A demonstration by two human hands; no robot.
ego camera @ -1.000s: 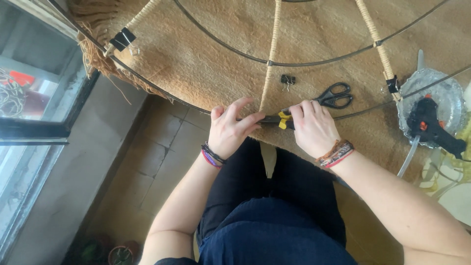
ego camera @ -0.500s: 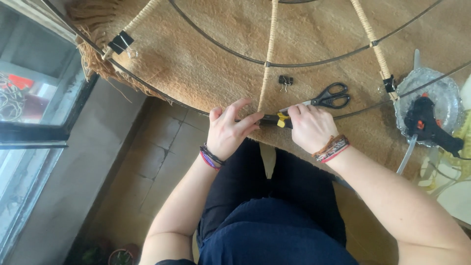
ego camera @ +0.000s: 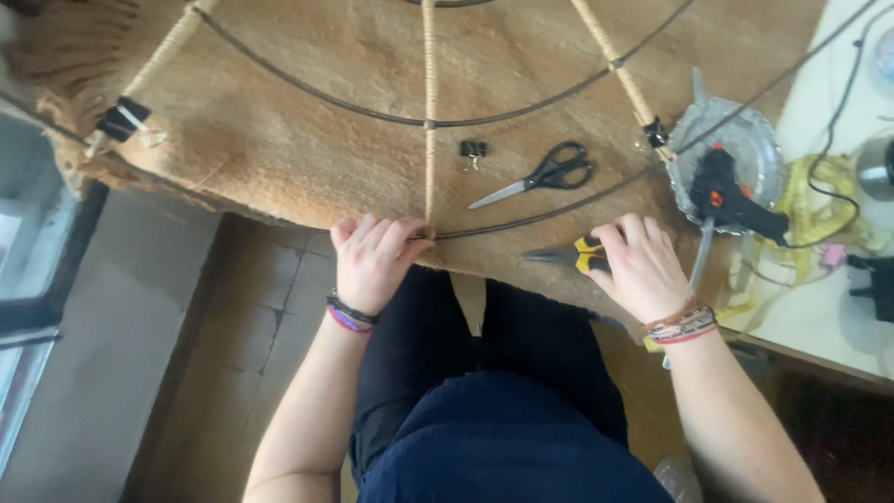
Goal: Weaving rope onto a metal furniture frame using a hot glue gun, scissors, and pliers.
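Two hands, right hand hiding pliers, left hand covering wire frame

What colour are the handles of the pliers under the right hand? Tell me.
Yellow and black, seen in the head view: the pliers lie partly under the right hand.

pliers handles hidden under right hand, wire frame cropped

Pliers: yellow and black handles, grey tip pointing left — flat at the mat's near edge.
Wire frame: thin dark ring, string-wrapped spokes — flat on the mat.
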